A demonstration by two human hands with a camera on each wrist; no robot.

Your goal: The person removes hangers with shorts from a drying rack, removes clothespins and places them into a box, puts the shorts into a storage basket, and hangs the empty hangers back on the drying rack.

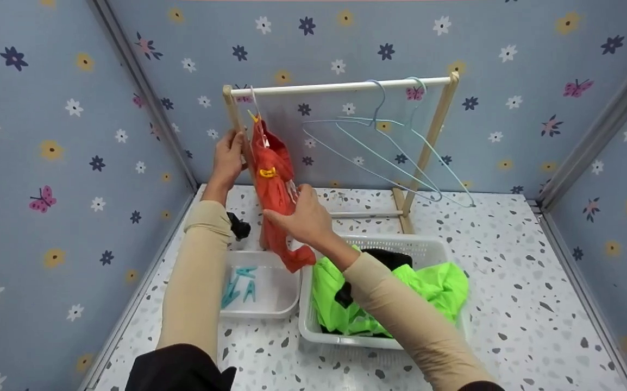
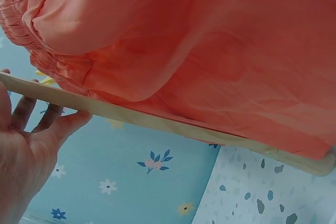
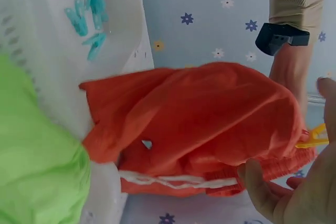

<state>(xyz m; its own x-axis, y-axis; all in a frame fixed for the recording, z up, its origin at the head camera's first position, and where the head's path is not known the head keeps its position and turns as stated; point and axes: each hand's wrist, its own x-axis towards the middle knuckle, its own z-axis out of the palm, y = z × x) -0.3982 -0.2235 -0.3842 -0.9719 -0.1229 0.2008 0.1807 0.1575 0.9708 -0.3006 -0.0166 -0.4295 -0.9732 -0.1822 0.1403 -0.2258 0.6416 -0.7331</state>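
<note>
Red-orange shorts (image 1: 274,193) with a gathered waistband and white drawstring (image 3: 178,181) hang edge-on from a hanger (image 1: 255,100) at the rack's left end. Yellow clothespins (image 1: 267,172) sit on the waistband. My left hand (image 1: 229,157) holds the rack's left wooden post (image 2: 157,121), thumb on one side and fingers behind it. On the other side, my right hand (image 1: 308,217) touches the shorts with thumb and fingers spread wide, as the right wrist view (image 3: 294,198) shows.
Two light-blue hangers (image 1: 381,122) hang on the white rail (image 1: 324,87). Below stand a white tray (image 1: 278,314) with several teal clothespins (image 1: 230,293) and a white basket (image 1: 313,338) of bright green (image 1: 444,285) and black clothes. Patterned walls enclose three sides.
</note>
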